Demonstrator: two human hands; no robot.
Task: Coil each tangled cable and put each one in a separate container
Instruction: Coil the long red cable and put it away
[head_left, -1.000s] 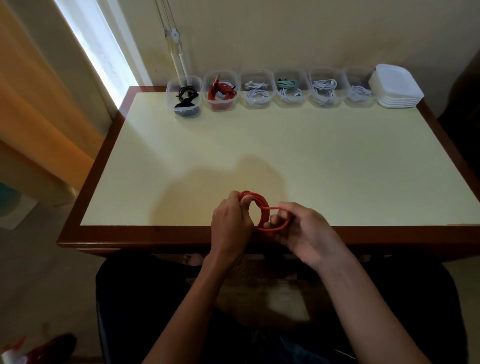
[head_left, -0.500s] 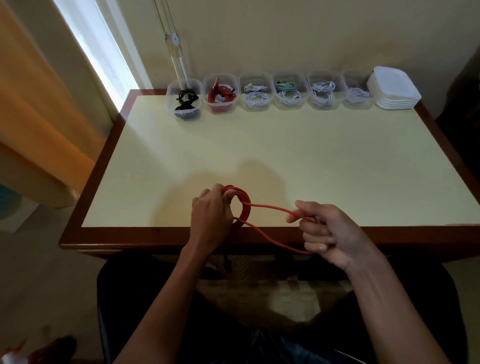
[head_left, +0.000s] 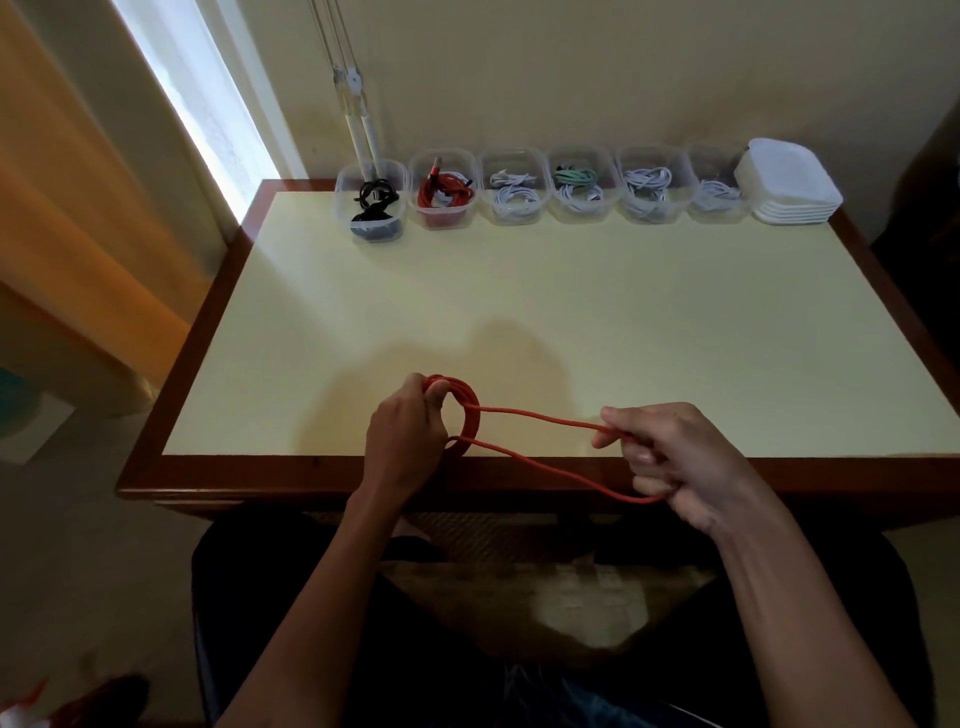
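**Red cable stretched between 2 hands at the near edge**

The pale yellow counter (head_left: 571, 312) carries 6 clear containers (head_left: 514, 186) along its far edge, each with a cable inside, and a stack of white lids (head_left: 792, 182) at far right. The left hand (head_left: 405, 436) grips the coiled part of the red cable (head_left: 540, 415). The right hand (head_left: 675, 457) pinches its long loop, pulled out to the right.
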